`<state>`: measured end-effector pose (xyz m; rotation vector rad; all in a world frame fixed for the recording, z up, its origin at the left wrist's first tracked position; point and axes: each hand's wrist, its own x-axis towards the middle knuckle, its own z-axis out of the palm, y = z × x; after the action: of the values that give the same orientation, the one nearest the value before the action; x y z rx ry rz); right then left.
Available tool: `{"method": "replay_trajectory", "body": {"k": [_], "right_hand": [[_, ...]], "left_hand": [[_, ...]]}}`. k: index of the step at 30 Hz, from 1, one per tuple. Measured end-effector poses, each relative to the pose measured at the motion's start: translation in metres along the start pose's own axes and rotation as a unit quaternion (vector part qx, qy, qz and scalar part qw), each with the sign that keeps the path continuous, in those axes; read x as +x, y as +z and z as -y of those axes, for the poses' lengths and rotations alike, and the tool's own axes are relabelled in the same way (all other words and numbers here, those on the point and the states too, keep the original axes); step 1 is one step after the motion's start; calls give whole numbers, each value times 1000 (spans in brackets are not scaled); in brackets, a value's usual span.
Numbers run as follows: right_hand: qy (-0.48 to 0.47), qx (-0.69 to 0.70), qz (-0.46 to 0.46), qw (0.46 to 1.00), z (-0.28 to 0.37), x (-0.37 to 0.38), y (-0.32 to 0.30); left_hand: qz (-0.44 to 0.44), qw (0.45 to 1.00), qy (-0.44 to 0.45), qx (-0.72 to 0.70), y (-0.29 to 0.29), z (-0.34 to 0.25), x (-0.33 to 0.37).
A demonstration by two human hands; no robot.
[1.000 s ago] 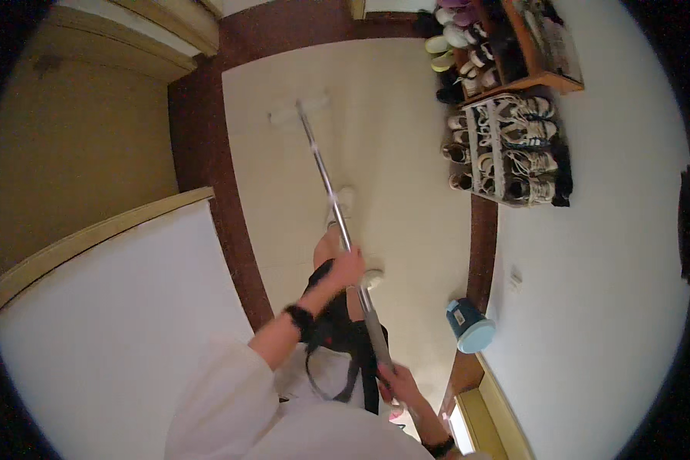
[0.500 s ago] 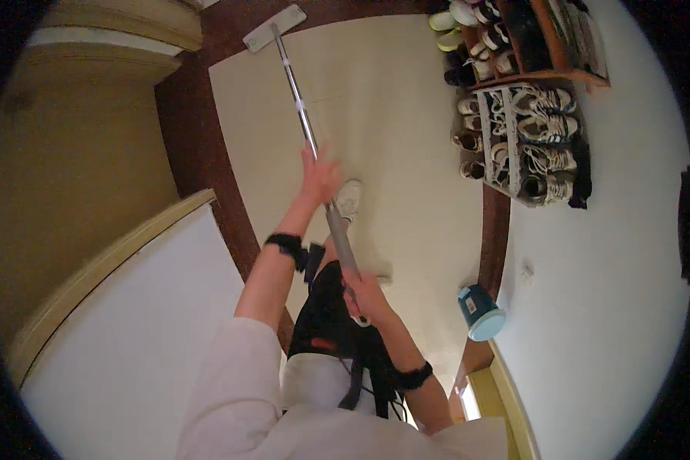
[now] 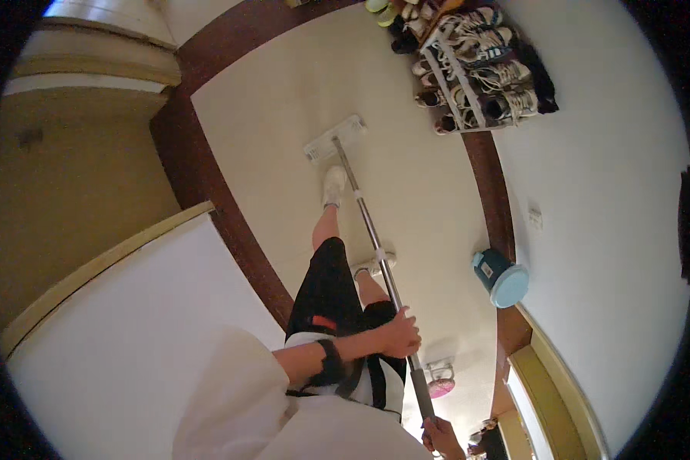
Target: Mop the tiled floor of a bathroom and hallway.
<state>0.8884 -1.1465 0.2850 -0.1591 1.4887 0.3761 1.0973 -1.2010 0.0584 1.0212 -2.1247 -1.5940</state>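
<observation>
A flat mop (image 3: 372,231) with a metal pole slants down across the view. Its white rectangular head (image 3: 335,139) lies on the pale tiled floor (image 3: 284,107), just beyond my front shoe (image 3: 334,184). My left hand (image 3: 400,333) is wrapped round the pole above the grey grip (image 3: 422,395). Lower down, near the bottom edge of the view, my right hand (image 3: 442,438) is closed round the end of that grip. A black band sits on my left wrist.
Several shoes fill a white rack (image 3: 460,80) along the right wall. A dark teal bin with a light blue lid (image 3: 510,286) stands near that wall's foot. A pink stool (image 3: 440,386) stands lower down. A door frame (image 3: 207,207) juts in at left.
The mop head has come back toward me from the far edge of the floor. Both hands have moved down and to the right with the pole. The view has shifted too.
</observation>
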Motion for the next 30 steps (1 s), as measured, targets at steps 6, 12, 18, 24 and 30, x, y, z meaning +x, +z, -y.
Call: {"method": "replay_trajectory", "body": {"k": [6,12,18,24,30], "right_hand": [[-21,-17,7,1000,51,52,23],[-174,-76,66,980,224,156,69],[-175,-15,106,979,388,190,130],[-146,21,135,980,356,213,111],[-343,-112,32,932,131,251,-5]], "left_hand": [[121,967,-92,205,-47,35,18],[36,907,-162,386,-198,197,50],[-200,926,-52,315,-336,305,54],[-92,891,-196,400,-304,299,60],[8,927,-226,300,-124,210,94]]}}
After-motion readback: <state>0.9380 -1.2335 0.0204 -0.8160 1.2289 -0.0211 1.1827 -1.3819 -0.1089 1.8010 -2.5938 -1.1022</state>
